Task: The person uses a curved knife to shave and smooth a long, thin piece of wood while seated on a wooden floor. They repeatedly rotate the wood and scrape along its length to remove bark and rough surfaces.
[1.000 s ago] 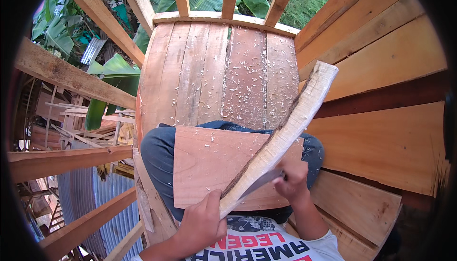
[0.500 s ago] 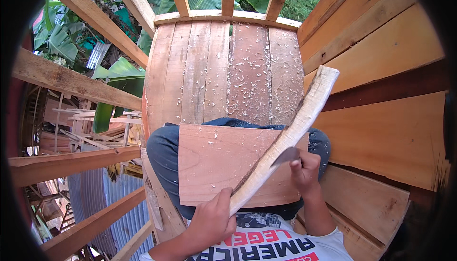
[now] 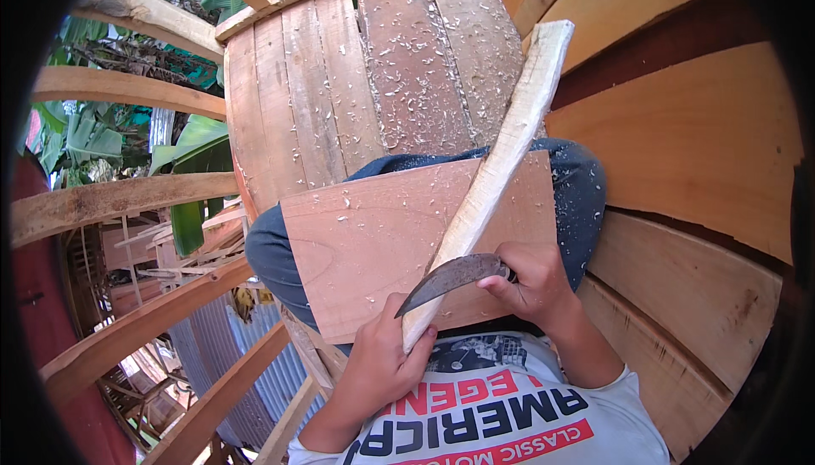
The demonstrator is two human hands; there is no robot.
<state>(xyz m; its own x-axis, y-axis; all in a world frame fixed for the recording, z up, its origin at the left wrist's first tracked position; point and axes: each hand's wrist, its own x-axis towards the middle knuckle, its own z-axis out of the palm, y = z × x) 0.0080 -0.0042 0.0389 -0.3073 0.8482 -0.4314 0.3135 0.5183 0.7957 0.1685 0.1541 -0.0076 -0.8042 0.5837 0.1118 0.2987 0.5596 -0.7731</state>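
The person sat with a flat board (image 3: 365, 240) across the lap, and a long, slightly bent stick (image 3: 503, 164) slanted over it, the far end reaching past the board's far right corner and the near end just past its near edge. At that near edge the left hand (image 3: 378, 359) was wrapped round the stick's near end, fingers closed on it. Over the near right part of the board, the right hand (image 3: 533, 282) was curled tight round the handle end of a knife (image 3: 450, 275), thumb pressed by the base of the blade; the fingers hid most of the handle. The dark curved blade crossed the stick above the near edge of the board, its tip so close to the left hand's fingers that touching or merely beside could not be told. Pale shavings (image 3: 390, 92) lay on the plank floor (image 3: 327, 117) beyond the board, with a few bits on the board itself. The step in hand looked like shaving the stick's pale face, with the blade at the near end of a stroke, though whether the edge was biting could not be told. A further stroke would call for lifting the blade clear of those fingers, setting it farther up the stick, and a firm left grip.
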